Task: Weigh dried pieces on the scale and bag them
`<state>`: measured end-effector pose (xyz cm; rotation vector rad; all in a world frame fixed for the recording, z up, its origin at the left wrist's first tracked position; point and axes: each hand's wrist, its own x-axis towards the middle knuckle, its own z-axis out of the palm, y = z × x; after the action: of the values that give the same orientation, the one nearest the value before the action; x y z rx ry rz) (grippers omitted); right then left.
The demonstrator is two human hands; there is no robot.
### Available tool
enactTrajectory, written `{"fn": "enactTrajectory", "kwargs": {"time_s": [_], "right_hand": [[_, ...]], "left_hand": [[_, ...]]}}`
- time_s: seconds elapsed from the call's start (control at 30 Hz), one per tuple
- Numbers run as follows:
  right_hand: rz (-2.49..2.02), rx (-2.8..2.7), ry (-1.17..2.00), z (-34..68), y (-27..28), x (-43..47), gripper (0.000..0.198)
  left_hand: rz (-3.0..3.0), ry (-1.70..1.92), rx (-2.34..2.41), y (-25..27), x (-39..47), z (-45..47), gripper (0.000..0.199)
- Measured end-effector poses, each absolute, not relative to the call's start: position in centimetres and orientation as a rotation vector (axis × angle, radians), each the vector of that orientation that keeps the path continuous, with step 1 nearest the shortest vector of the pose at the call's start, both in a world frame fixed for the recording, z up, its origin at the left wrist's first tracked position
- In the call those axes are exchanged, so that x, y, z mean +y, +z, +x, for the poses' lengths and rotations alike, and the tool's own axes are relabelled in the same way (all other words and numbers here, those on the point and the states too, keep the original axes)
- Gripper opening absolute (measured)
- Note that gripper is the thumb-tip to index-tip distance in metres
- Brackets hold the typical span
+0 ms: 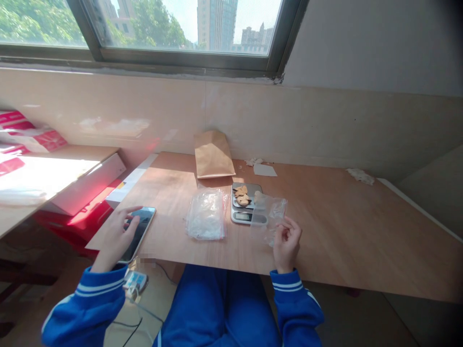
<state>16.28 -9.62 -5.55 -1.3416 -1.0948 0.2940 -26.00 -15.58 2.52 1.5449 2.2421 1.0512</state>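
Note:
My left hand is over a phone at the table's left edge, its fingers apart and the index stretched across the screen. In my right hand a clear plastic bag is pinched between closed fingers. The bag hangs partly in front of a small digital scale. On the scale's plate lie several brown dried slices. Left of the scale rests a stack of clear plastic bags. Whether my left fingertips touch the phone I cannot tell.
A brown paper bag leans at the wall behind the stack. White paper scraps and a crumpled tissue lie along the back edge. Below left are a red stool and a power strip with cables.

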Motion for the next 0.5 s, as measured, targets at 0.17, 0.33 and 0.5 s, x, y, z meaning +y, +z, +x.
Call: {"fn": "enactTrajectory", "kwargs": {"time_s": [0.17, 0.33, 0.5], "right_hand": [[-1.293, -1.333, 0.273, 13.1, -2.9, -11.1, 0.036], [-1.082, -1.591, 0.42, 10.3, -1.1, -12.8, 0.036], [-1.024, -1.502, 0.39, 9.3, -1.1, -13.3, 0.034]], "left_hand": [[1.596, 1.141, 1.56, 4.1, -15.2, -12.5, 0.029], [1.377, 1.199, 1.161, 1.8, -13.7, -3.0, 0.028], [1.214, 1.287, 1.032, 0.7, -12.7, 0.3, 0.033]]}}
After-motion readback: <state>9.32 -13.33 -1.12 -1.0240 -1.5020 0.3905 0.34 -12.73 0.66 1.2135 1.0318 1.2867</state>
